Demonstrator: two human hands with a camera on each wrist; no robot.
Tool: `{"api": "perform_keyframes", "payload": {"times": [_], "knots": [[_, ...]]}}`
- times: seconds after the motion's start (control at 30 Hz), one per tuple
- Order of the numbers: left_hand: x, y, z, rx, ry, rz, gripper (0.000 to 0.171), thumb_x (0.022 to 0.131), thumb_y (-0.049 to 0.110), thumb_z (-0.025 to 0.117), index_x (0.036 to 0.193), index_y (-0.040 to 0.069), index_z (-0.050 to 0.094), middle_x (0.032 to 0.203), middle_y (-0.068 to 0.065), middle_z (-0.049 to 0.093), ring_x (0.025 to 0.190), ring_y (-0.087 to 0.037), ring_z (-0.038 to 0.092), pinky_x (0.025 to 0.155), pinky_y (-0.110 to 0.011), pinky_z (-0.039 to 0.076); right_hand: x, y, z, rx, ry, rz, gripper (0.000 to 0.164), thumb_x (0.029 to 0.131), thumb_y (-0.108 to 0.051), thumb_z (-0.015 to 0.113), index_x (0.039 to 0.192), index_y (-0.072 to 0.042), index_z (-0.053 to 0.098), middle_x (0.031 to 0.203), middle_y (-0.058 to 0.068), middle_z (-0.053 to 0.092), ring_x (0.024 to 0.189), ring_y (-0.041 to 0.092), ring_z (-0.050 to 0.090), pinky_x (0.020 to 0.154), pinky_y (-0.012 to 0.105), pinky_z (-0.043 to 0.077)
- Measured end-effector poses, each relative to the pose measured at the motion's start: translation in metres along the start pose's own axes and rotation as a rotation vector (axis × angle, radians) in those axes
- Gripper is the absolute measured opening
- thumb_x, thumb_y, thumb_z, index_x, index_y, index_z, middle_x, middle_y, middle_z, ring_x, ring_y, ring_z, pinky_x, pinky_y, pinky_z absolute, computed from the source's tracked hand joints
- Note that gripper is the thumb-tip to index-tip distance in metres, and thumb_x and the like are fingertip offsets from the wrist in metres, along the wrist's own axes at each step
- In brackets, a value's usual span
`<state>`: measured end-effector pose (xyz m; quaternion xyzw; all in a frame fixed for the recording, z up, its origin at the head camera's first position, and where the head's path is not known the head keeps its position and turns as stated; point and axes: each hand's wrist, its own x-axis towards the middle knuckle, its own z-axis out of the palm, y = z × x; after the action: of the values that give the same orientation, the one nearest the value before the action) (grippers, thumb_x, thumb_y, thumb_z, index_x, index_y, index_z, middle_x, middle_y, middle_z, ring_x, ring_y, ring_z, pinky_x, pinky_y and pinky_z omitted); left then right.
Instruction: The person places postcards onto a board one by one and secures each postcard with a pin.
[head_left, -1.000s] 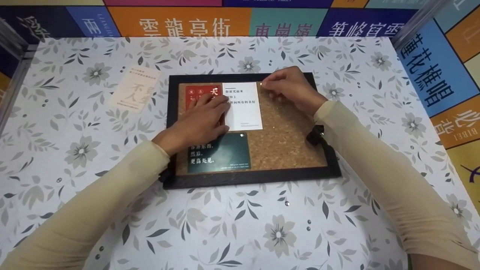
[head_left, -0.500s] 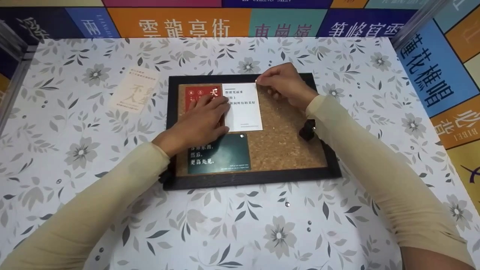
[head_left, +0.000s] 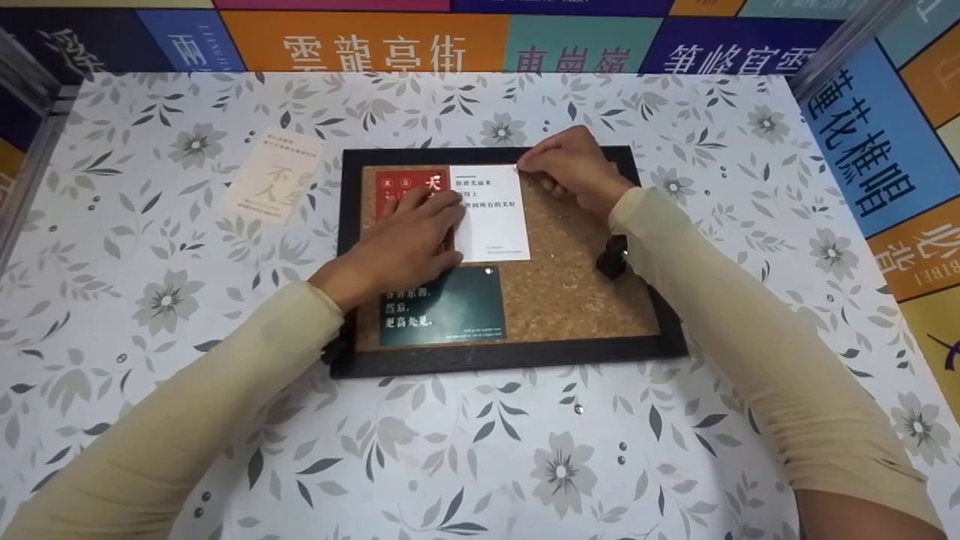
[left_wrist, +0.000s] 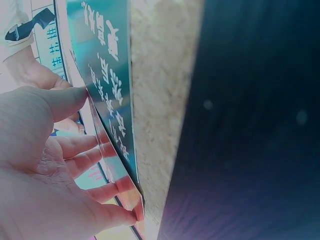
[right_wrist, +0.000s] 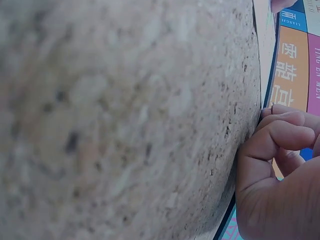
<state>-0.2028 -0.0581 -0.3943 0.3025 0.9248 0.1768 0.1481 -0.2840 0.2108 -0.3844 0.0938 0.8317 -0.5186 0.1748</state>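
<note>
A black-framed cork board (head_left: 585,300) lies flat with three cards on it. My left hand (head_left: 409,240) rests with fingers spread across the red card (head_left: 390,196) and the left edge of the white card (head_left: 491,229), covering part of both. In the left wrist view its fingertips (left_wrist: 131,216) touch the red card. My right hand (head_left: 574,165) pinches a small shiny thumbtack (head_left: 518,166) at the white card's top right corner; the fingers mostly hide it. Below lies a dark green card (head_left: 465,307), with a thumbtack (head_left: 489,271) in its upper right corner.
A pale cream card (head_left: 274,178) lies on the floral tablecloth (head_left: 450,450) left of the board. Behind and to the right stand colourful panels (head_left: 375,45) with large characters. Bare cork shows on the board's right half.
My right hand has shifted left, bringing the thumbtack from just beside the white card onto its top right corner. The left hand stays in place on the cards.
</note>
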Motion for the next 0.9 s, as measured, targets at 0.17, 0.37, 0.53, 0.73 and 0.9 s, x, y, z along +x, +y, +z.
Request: {"api": "perform_keyframes", "payload": {"times": [0.17,0.37,0.53,0.73,0.9], "knots": [[0.0009,0.0003,-0.0007,0.001,-0.002,0.0,0.067,0.109,0.033,0.069,0.167,0.009,0.045,0.178,-0.008,0.033,0.165,-0.039,0.02,0.131,-0.07,0.014,0.0011,-0.0015,-0.0017,-0.007,-0.01,0.038,0.011,0.103,-0.016,0.077,0.104,-0.007,0.083,0.066,-0.004,0.06,0.054,0.006,0.048,0.048,0.021,0.038],[0.0014,-0.001,-0.0009,-0.004,0.004,0.014,0.067,0.109,0.032,0.068,0.167,0.008,0.045,0.177,-0.008,0.034,0.165,-0.039,0.021,0.131,-0.071,0.015,0.0017,-0.0019,-0.0016,0.0,-0.006,0.04,0.01,0.102,-0.016,0.078,0.098,-0.008,0.083,0.063,-0.004,0.058,0.052,0.006,0.047,0.046,0.021,0.036],[0.0008,-0.0007,-0.0013,-0.003,0.011,0.018,0.066,0.109,0.032,0.069,0.166,0.008,0.047,0.175,-0.008,0.037,0.163,-0.038,0.024,0.131,-0.069,0.017,0.0018,-0.0021,-0.0004,0.004,-0.003,0.028,0.01,0.1,-0.014,0.079,0.095,-0.006,0.082,0.059,-0.004,0.056,0.049,0.006,0.046,0.045,0.021,0.036],[0.0012,-0.001,-0.0003,-0.005,0.002,0.007,0.067,0.109,0.033,0.068,0.167,0.009,0.046,0.177,-0.007,0.035,0.164,-0.038,0.022,0.132,-0.068,0.015,0.0029,-0.0033,0.0006,0.004,0.002,0.061,0.011,0.101,-0.013,0.079,0.092,-0.007,0.08,0.061,-0.004,0.058,0.05,0.005,0.047,0.046,0.02,0.037],[0.0011,-0.0019,0.0003,-0.008,0.0,0.004,0.067,0.109,0.034,0.068,0.167,0.009,0.046,0.177,-0.007,0.034,0.165,-0.038,0.021,0.132,-0.069,0.013,0.0036,-0.0036,0.002,0.006,0.011,0.069,0.015,0.1,-0.014,0.08,0.086,-0.007,0.077,0.059,-0.004,0.057,0.05,0.006,0.047,0.046,0.021,0.037]]}}
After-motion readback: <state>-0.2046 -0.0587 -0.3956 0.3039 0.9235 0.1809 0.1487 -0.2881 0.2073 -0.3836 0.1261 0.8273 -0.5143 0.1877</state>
